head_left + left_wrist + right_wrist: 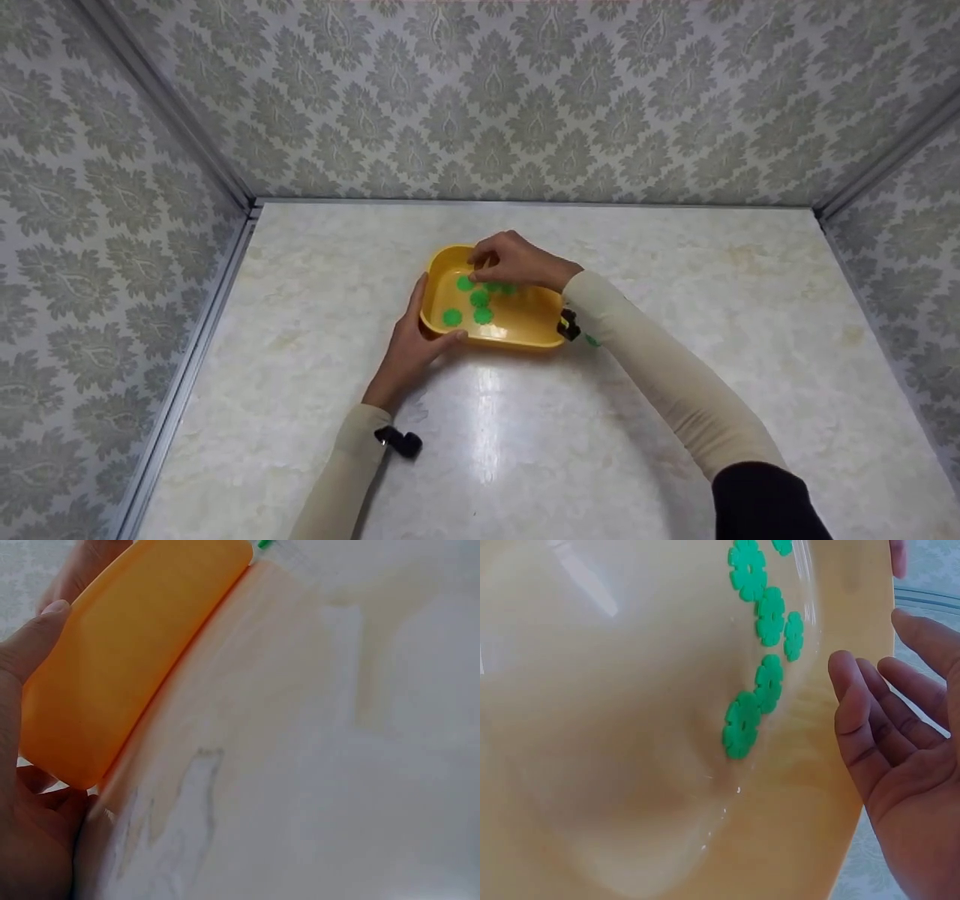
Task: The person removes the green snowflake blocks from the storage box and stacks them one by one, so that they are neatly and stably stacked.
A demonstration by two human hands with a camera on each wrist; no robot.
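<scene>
A yellow plastic tray (517, 341) with raised walls holds several green flower-shaped discs (480, 298) on its floor. My left hand (409, 341) grips its left end, the thumb along the front wall. In the left wrist view the thumb (46, 626) presses the wall while curled fingers (52, 802) sit low by the bottom edge. Over the tray's back left part hovers my right hand (517, 261), near a green disc (466, 283). Its fingers (900, 716) are loosely bent in the right wrist view, with nothing visible between them.
A green piece (592, 340) lies on the table just right of the tray, partly hidden by the right wrist's camera (568, 325). The marbled tabletop (315, 300) is bounded by patterned panels (525, 112) at the back and both sides.
</scene>
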